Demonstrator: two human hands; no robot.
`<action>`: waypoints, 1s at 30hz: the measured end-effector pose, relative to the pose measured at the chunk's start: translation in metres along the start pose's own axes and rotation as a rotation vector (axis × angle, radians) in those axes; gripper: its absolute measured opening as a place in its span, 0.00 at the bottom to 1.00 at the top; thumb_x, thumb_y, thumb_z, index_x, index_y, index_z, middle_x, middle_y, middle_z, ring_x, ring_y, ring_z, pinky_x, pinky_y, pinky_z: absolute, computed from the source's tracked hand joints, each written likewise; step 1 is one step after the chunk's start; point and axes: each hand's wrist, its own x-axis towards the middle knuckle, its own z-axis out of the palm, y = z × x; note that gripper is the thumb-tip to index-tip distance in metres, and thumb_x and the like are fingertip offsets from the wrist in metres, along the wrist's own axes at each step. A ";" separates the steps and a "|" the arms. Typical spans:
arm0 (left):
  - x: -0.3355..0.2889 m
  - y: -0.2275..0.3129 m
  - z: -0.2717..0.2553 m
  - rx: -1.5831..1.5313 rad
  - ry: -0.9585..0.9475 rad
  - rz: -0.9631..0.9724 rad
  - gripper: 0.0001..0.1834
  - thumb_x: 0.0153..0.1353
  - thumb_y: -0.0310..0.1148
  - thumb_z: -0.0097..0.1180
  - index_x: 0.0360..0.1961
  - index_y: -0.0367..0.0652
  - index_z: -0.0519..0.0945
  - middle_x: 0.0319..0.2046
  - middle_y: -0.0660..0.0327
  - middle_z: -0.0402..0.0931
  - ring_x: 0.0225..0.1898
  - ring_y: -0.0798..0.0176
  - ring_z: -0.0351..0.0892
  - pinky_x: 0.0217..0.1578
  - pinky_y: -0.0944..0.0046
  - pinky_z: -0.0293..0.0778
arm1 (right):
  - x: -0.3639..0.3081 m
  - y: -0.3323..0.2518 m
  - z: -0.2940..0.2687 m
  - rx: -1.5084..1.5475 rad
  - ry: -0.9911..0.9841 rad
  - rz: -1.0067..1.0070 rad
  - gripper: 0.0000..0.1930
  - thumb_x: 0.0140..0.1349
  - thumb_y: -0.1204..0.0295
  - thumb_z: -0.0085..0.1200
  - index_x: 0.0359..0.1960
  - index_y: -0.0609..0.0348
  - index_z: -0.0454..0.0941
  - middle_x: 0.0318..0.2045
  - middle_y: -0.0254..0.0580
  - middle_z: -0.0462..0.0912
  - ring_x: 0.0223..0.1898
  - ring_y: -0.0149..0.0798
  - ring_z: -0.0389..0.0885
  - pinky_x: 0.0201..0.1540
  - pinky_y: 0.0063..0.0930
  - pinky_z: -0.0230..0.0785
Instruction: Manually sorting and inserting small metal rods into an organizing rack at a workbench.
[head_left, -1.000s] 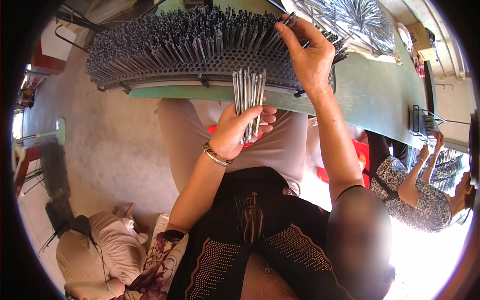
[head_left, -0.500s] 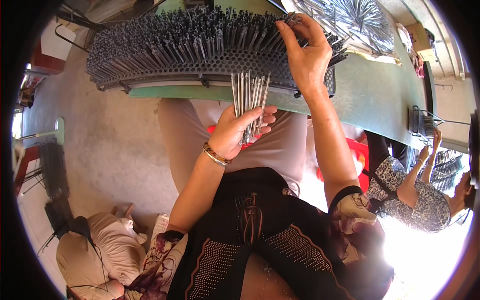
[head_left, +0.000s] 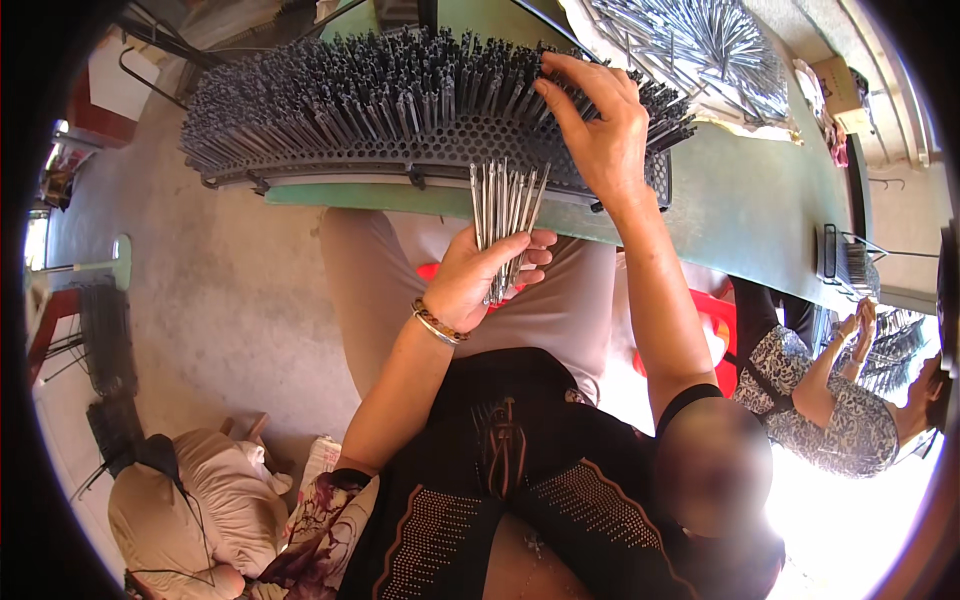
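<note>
Fingers of the left hand (head_left: pixel 468 280) are wrapped round the lower part of a bundle of thin silvery rods (head_left: pixel 505 210), thumb across the front, leaving the upper ends free and slightly fanned, probably so single rods stand clear. Above and to the right, the thumb and forefinger tips of the right hand (head_left: pixel 608 140) show a little apart at the tops of the dark rods (head_left: pixel 330 100); whether a rod lies between these 2 tips I cannot tell. The dark rods are packed mostly to the left of the right fingers, in a perforated rack (head_left: pixel 490 140) whose holes seem meant to hold them upright. Below it, the green table (head_left: pixel 740 210) carries the rack along its near edge, within easy reach. Beyond the right fingers lies a heap of loose silvery rods (head_left: pixel 700 45) on a pale sheet (head_left: pixel 750 125)
</note>
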 end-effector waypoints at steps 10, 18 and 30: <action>-0.001 0.002 0.001 -0.026 -0.001 0.029 0.14 0.63 0.30 0.52 0.47 0.36 0.73 0.44 0.52 0.77 0.42 0.61 0.79 0.40 0.62 0.80 | -0.011 -0.017 -0.027 0.227 -0.041 0.172 0.09 0.57 0.77 0.57 0.40 0.62 0.81 0.34 0.39 0.82 0.33 0.28 0.78 0.37 0.22 0.69; -0.001 0.003 0.009 -0.015 -0.048 0.048 0.15 0.63 0.30 0.51 0.50 0.36 0.73 0.44 0.52 0.77 0.43 0.61 0.79 0.41 0.62 0.79 | -0.055 -0.035 -0.046 0.578 -0.359 0.885 0.16 0.58 0.70 0.59 0.45 0.68 0.77 0.29 0.39 0.82 0.29 0.25 0.76 0.31 0.17 0.69; -0.001 -0.002 0.008 -0.087 0.012 0.035 0.19 0.63 0.30 0.50 0.54 0.34 0.68 0.49 0.48 0.73 0.49 0.54 0.76 0.46 0.55 0.77 | -0.048 -0.051 -0.072 0.696 -0.056 0.753 0.10 0.60 0.77 0.55 0.43 0.69 0.76 0.34 0.44 0.82 0.34 0.30 0.80 0.38 0.21 0.73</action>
